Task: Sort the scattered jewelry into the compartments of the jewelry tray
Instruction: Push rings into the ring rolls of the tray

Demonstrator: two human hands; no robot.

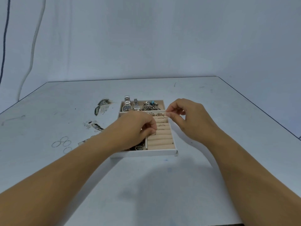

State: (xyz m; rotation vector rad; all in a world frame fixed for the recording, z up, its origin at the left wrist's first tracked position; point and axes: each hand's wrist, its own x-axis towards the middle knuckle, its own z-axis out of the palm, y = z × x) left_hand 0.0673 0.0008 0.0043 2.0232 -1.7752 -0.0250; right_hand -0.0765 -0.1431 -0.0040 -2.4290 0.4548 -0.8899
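One thin ring (166, 115) pinched in right hand (187, 116) above far ring rolls (162, 141) — best seated upright between rolls; left hand (135, 128) curled, hold unclear.

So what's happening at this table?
A person is sorting jewelry into a white jewelry tray. The right hand pinches a thin ring above the ring rolls; the left hand holds a small ring at the rolls. Two watches lie in the back compartment, and wire hoops lie loose on the table.
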